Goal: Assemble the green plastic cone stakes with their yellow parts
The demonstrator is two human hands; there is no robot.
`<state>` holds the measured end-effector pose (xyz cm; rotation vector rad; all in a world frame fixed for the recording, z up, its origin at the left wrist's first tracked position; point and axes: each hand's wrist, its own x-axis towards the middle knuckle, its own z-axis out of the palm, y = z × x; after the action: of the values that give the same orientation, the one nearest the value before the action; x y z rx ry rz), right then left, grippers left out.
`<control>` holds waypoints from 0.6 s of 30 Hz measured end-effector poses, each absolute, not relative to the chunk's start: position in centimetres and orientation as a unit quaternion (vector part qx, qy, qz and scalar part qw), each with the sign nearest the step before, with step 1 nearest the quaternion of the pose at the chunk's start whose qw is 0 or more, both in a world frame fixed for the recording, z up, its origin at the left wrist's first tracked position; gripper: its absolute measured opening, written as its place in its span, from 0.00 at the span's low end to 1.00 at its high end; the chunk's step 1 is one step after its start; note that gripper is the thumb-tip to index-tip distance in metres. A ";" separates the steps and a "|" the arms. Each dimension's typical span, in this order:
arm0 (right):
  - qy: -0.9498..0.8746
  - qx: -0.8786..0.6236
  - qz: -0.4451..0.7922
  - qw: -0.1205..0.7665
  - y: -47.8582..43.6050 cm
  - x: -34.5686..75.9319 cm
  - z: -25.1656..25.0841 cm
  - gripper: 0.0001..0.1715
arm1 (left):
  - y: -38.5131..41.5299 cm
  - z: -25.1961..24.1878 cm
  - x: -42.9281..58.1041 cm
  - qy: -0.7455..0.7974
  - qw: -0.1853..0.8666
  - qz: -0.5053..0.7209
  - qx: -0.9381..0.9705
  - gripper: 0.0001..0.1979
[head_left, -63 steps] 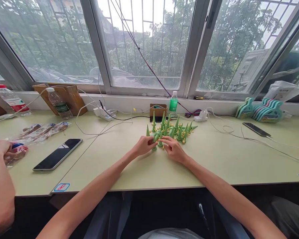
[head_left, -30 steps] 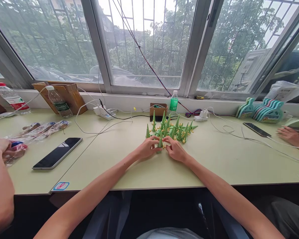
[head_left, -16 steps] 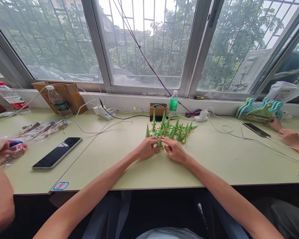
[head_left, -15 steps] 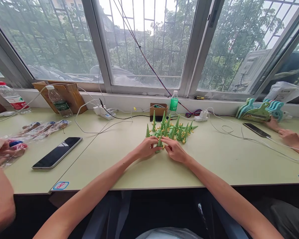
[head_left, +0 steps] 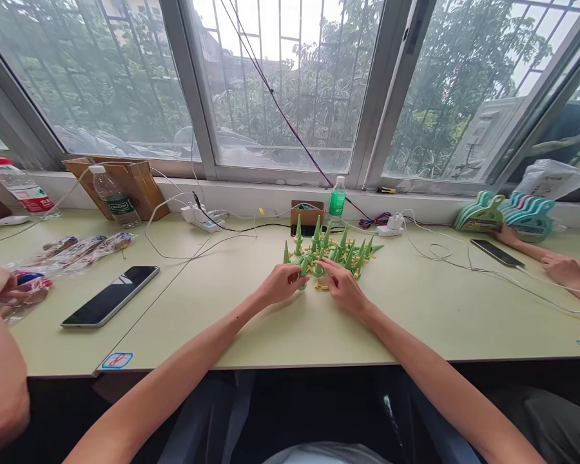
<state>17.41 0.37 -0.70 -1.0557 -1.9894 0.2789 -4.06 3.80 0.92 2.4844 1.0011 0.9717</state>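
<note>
A cluster of green plant watering spikes with small yellow valves stands on the pale green table, most with their cone tips up. My left hand is at the cluster's near left, its fingers curled on a green watering spike. Just to the right, my right hand has its fingertips against another upright spike. Its thumb side is partly hidden, and the grip shows only in part. Some yellow valve pieces lie between my hands.
Behind the spikes are a small cardboard box and a green-labelled bottle. White cables trail to the right. A phone lies at left. Co-workers' hands are at both sides, the right ones by teal and green plastic pieces.
My hands have moved slightly apart. The spike that stood between them has shifted, and yellow valve pieces now show there. At right, a co-worker's hand has moved left among the plastic pieces.
</note>
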 end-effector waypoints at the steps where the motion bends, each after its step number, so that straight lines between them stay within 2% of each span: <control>1: -0.799 -0.419 0.110 0.418 0.5 17.4 -0.8 0.29 | 3.8 0.9 -4.0 0.353 0.145 0.336 0.861 0.21; 18: -0.782 -0.456 0.152 0.397 0.4 17.5 -0.6 0.24 | 3.3 0.9 -3.9 0.373 0.167 0.334 0.849 0.21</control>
<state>17.51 0.37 -0.55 -1.1543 -1.9819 0.3842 -3.88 3.32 0.90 2.4167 1.0619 0.9499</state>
